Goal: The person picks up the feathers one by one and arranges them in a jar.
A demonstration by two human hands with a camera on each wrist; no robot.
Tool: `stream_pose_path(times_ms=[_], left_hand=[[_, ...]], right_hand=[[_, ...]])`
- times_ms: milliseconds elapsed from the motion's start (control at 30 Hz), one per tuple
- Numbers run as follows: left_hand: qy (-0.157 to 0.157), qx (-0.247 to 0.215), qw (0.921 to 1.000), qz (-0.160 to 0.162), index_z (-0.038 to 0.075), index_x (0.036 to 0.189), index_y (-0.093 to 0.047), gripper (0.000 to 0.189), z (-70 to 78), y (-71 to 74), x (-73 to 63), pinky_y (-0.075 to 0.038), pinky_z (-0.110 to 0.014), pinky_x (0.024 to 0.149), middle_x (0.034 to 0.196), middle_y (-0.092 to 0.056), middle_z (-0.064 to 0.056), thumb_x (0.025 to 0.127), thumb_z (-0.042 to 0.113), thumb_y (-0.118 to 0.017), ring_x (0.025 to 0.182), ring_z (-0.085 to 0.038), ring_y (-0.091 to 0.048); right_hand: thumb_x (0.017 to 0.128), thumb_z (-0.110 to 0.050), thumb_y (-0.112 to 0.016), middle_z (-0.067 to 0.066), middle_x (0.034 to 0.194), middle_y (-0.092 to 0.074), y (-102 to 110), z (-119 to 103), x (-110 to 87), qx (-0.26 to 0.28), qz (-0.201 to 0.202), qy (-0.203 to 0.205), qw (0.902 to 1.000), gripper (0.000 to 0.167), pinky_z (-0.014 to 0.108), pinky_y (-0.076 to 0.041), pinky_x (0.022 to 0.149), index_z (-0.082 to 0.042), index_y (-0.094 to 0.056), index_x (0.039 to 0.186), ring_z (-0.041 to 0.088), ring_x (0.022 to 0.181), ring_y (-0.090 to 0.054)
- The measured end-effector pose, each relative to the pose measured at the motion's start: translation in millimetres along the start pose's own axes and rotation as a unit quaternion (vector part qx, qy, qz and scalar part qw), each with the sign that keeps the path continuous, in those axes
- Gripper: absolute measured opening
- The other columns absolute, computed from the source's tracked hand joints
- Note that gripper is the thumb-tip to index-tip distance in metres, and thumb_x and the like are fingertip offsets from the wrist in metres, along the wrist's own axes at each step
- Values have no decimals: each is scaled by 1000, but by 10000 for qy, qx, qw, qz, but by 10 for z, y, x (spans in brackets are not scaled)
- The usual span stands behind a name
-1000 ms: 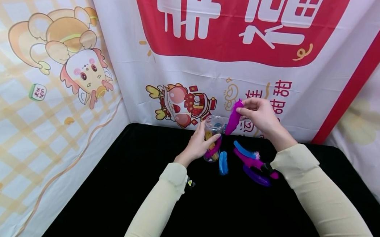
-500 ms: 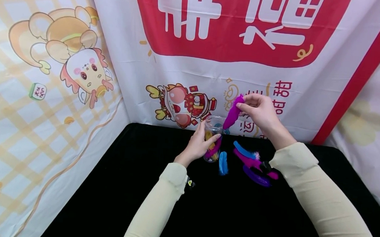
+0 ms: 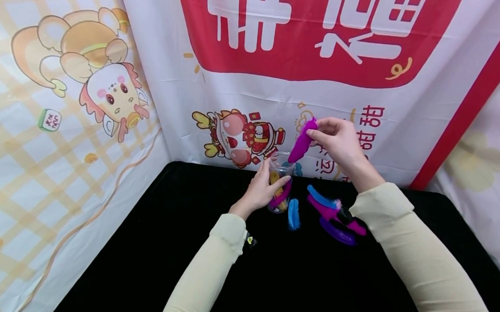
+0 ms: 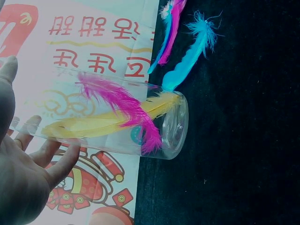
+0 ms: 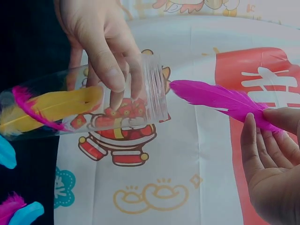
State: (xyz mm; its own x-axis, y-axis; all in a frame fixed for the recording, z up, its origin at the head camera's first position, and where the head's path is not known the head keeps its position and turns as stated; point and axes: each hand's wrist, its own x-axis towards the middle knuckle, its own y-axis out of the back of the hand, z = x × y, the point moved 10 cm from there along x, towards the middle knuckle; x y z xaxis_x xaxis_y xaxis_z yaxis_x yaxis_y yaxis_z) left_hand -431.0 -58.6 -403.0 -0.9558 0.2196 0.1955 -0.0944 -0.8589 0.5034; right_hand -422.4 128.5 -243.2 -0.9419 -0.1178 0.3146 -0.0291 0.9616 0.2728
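Observation:
A clear open-mouthed jar (image 3: pixel 281 170) stands upright near the back edge of the black table. My left hand (image 3: pixel 260 190) grips its side. Inside the jar are a yellow feather (image 4: pixel 89 124) and a magenta feather (image 4: pixel 117 101), crossing each other. Between thumb and fingers, my right hand (image 3: pixel 339 140) pinches another magenta feather (image 5: pixel 215 98) by one end. That feather slants down, its free tip close by the jar's rim (image 5: pixel 159 89); in the right wrist view a gap shows between them.
A blue feather (image 3: pixel 293 215) lies right of the jar. Further right, below my right wrist, lie another blue feather (image 3: pixel 322 197), magenta feathers (image 3: pixel 324 209) and a purple feather (image 3: pixel 337 232). A printed cloth wall (image 3: pixel 236 93) rises directly behind the table.
My right hand has moved up and slightly left, bringing the pinched feather's tip from beside the jar to its mouth. The left hand and jar have stayed in place.

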Motion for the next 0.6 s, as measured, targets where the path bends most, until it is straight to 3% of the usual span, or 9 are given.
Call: stream_pose_path(times_ms=[333,600], left_hand=[[-12,-8,10000,16,23,160,-23,83,-4,3,8,-35,-53,116,160,-32,-8,96,65,-57,145,-28,-39],[-71,-88,9999,2,18,160,-22,86,3,-2,16,-34,-54,116,158,-34,-8,96,65,-57,146,-28,-38]], right_hand=[[95,-19,-76,3,96,-77,-64,-11,49,215,75,144,9996,24,26,-56,75,0,-71,110,20,82,-73],[95,-17,-75,4,98,-77,-185,69,84,127,-9,66,9999,23,32,-59,82,1,-70,109,16,82,-72]])
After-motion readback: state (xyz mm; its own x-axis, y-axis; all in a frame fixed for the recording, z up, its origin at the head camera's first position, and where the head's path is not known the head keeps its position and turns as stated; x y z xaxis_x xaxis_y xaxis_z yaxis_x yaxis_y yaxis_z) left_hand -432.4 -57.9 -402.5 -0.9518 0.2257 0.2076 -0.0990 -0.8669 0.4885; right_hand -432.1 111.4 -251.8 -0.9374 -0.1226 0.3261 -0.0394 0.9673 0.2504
